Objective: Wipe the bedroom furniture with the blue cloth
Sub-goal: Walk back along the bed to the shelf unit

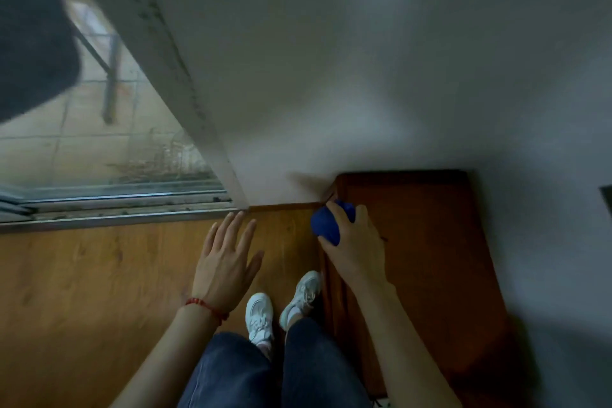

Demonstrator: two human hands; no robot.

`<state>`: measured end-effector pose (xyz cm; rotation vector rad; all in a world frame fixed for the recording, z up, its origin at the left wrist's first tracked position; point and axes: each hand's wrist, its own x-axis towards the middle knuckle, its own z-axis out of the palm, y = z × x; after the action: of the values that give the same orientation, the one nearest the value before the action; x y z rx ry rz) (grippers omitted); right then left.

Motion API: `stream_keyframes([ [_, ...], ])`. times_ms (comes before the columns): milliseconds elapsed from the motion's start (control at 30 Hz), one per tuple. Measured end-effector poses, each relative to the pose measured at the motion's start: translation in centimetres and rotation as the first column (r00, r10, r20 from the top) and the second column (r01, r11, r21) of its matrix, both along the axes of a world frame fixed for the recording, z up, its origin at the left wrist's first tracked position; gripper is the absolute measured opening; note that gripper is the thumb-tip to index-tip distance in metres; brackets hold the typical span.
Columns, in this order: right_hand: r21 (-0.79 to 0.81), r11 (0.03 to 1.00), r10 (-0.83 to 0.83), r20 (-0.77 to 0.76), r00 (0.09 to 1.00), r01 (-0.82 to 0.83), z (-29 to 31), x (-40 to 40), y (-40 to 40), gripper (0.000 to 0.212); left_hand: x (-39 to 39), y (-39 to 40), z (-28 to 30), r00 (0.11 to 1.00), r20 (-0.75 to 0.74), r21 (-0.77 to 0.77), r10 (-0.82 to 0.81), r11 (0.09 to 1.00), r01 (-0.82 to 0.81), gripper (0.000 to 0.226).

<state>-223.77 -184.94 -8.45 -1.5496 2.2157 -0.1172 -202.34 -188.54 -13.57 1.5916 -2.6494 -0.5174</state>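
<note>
A reddish-brown wooden cabinet [430, 242] stands against the white wall on the right, seen from above. My right hand [356, 248] grips the bunched blue cloth [326, 225] and presses it on the cabinet's top near its far left corner. My left hand [225, 262] hovers over the wooden floor with its fingers spread and nothing in it; a red bracelet circles its wrist.
A glass sliding door with a metal track [116, 209] fills the left, its white frame [185, 83] slanting up. Wooden floor [82, 291] lies below it. My feet in white shoes [260, 315] stand beside the cabinet's left side. A dark blurred shape [29, 26] covers the upper left.
</note>
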Motion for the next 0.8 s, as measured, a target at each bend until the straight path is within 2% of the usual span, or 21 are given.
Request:
stream_keyframes([
  [267, 0.004, 0.996, 0.088, 0.147, 0.985, -0.089, 3.9, 1.7, 0.6, 0.065, 4.0, 3.4, 4.2, 0.983, 0.0, -0.01, 0.182, 0.983, -0.182, 0.065],
  [433, 0.024, 0.966, 0.253, 0.144, 0.957, -0.259, 5.2, 2.1, -1.3, 0.062, 5.4, 4.6, 5.6, 0.944, 0.027, -0.027, 0.328, 0.944, -0.327, 0.071],
  [567, 0.039, 0.908, 0.413, 0.086, 0.907, -0.417, 6.4, 3.2, -3.5, 0.059, 6.5, 6.0, 7.1, 0.877, 0.032, -0.04, 0.479, 0.878, -0.478, 0.069],
  [800, -0.016, 0.745, 0.666, 0.071, 0.742, -0.667, 7.6, 7.4, -6.2, 0.057, 8.0, 10.4, 8.1, 0.706, 0.03, -0.05, 0.708, 0.706, -0.706, 0.065],
])
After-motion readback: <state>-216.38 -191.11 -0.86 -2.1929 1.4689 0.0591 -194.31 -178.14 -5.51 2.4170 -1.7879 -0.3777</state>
